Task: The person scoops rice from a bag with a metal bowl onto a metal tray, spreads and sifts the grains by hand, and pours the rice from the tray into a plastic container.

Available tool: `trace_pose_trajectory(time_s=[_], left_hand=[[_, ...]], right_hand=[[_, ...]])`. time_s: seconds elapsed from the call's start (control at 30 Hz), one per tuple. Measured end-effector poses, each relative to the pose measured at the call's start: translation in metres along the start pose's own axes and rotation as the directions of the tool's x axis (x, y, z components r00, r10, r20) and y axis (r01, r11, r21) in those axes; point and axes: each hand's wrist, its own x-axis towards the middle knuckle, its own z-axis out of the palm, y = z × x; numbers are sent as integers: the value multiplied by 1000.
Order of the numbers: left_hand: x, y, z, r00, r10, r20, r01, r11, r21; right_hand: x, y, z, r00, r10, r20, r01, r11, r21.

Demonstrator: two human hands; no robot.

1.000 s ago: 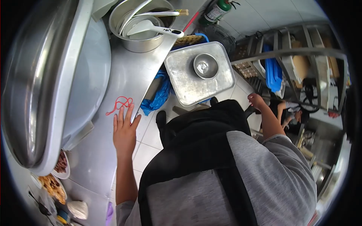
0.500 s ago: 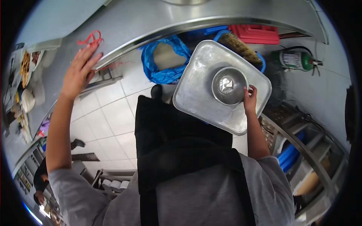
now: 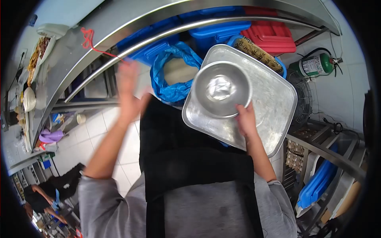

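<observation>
My right hand (image 3: 247, 119) grips the near rim of a round steel bowl (image 3: 206, 104), thumb at the edge. The bowl is over a rectangular metal tray (image 3: 274, 115); I cannot tell whether it touches the tray. My left hand (image 3: 129, 89), smeared by motion, is in front of the steel counter's edge, beside an open blue plastic bag (image 3: 158, 81) with pale contents (image 3: 177, 71). A red string (image 3: 88, 39) trails over the counter edge towards its blurred fingertips; whether they hold it is unclear.
Blue lidded bins (image 3: 218, 31) and a red bin (image 3: 274, 37) stand under the counter (image 3: 119, 20). At right are a fire extinguisher (image 3: 315, 66), a fan (image 3: 303, 95) and a metal rack (image 3: 329, 154). Another person (image 3: 47, 194) is at lower left.
My left hand has come off the counter, moving right and down towards the blue bag. The red string now stretches over the edge. The bowl, now gripped by my right hand, has moved left and closer.
</observation>
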Motion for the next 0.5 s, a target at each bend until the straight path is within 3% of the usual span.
trace_pose_trajectory(time_s=[0.03,0.07,0.1,0.13,0.17,0.23,0.27,0.3,0.33,0.4,0.47,0.5], left_hand=[[-18,22,26,960,-123,251,249,783,-570],[-38,36,48,912,-146,384,394,573,-718],[-37,65,47,734,-312,603,659,112,-743],[-35,84,42,479,-321,817,720,-389,-574],[-40,71,51,489,-309,816,720,-385,-577],[-55,25,75,435,-368,822,767,-328,-552],[-52,14,74,432,-455,779,715,-353,-603],[-46,-1,74,418,-520,745,733,-290,-615],[-40,-18,77,404,-583,705,751,-228,-619],[-33,-65,110,558,-602,571,742,55,-668],[-31,-122,176,867,-446,224,468,572,-674],[-21,-127,194,867,-445,225,467,568,-677]], right_hand=[[-10,-3,17,997,-26,72,23,999,39],[-15,5,27,982,-105,157,116,991,-65],[-28,6,45,973,-154,172,174,979,-103],[-39,1,58,960,-202,194,231,962,-143],[-41,-8,59,959,-215,185,242,959,-144],[-38,-25,58,887,-43,460,160,963,-217],[-20,-25,48,890,-53,454,169,961,-219],[6,-18,30,830,-361,426,555,614,-562],[28,-14,13,631,-580,516,650,32,-760],[51,-14,-9,696,-625,354,392,-83,-916],[65,5,-22,740,-596,312,328,-84,-941],[65,12,-23,746,-580,329,307,-139,-941]])
